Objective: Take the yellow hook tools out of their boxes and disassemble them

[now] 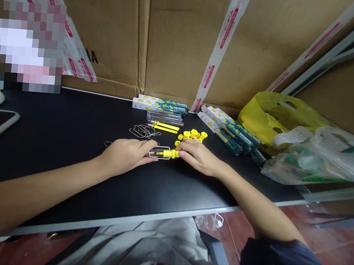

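Note:
Between my hands lies a clear-tubed spring scale (166, 153) with a yellow inner part, a yellow end piece and a bent wire frame along its side. My left hand (123, 156) is closed round the tube's left part and hides it. At the other end, my right hand (201, 155) pinches the yellow end with thumb and fingers. Several small yellow caps (194, 134) lie just beyond my right hand. Past my left hand are bent wire hooks (143, 132), yellow strips with springs (167, 127) and clear tubes (165, 118).
Printed narrow boxes (160, 104) lie at the back of the black table (57, 127), and more boxes (230, 130) to the right. Yellow (258, 110) and clear plastic bags (328, 156) sit at the right edge. Large cardboard (177, 47) stands behind. A white-edged device (0, 122) is at left.

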Tool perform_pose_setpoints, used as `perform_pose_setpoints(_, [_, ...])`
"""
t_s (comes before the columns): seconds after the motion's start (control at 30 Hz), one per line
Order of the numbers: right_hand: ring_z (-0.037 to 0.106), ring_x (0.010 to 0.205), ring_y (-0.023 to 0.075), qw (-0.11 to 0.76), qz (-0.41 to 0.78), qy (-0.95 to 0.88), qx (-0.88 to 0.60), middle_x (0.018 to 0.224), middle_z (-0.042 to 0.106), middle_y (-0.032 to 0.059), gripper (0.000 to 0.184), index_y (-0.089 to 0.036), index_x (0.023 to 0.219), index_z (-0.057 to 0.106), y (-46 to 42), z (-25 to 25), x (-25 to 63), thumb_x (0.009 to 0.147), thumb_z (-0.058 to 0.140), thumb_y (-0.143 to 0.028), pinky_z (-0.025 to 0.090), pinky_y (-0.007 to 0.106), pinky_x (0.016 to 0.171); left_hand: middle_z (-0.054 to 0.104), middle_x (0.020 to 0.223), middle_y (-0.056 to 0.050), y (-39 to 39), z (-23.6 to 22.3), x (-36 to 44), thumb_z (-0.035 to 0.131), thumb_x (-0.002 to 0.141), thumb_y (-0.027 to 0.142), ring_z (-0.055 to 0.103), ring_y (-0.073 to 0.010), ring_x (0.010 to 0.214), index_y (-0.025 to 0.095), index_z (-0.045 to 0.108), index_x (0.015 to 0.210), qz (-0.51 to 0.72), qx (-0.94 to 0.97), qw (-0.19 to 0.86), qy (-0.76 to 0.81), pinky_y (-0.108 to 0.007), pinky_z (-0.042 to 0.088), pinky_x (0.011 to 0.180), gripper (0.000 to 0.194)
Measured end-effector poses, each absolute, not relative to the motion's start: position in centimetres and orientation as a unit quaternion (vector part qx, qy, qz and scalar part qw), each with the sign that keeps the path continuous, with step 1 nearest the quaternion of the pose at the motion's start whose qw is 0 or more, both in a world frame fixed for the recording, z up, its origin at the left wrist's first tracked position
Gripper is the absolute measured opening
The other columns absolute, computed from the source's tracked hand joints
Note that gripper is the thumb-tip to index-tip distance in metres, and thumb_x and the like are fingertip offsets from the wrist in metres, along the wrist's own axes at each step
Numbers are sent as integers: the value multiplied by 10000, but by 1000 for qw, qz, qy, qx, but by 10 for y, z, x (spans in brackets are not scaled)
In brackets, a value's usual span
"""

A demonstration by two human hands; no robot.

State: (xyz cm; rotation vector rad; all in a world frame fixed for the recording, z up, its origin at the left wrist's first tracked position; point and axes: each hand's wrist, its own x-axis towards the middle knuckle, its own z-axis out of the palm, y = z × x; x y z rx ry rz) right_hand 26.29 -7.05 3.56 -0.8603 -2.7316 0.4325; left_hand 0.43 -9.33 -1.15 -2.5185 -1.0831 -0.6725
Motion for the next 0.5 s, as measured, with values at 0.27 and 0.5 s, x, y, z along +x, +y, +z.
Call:
perform_pose_setpoints(0.27, [495,719,155,124,167,-932,-296,793,569,30,142,-179,909,494,-73,37,262,925,472,-319,369,302,722,680,684,-7,-94,-11,4,461,915,502,647,-153,578,190,581,996,-229,-879,184,-375,-224,344,476,345])
perform_pose_setpoints(0.5, [499,705,154,126,172,-929,-302,787,561,21,207,-181,968,475,-74,36,262,931,459,-384,379,304,718,678,687,-8,-93,-10,4,471,911,498,640,-152,577,189,577,997,-232,-881,183,-370,-223,353,483,338])
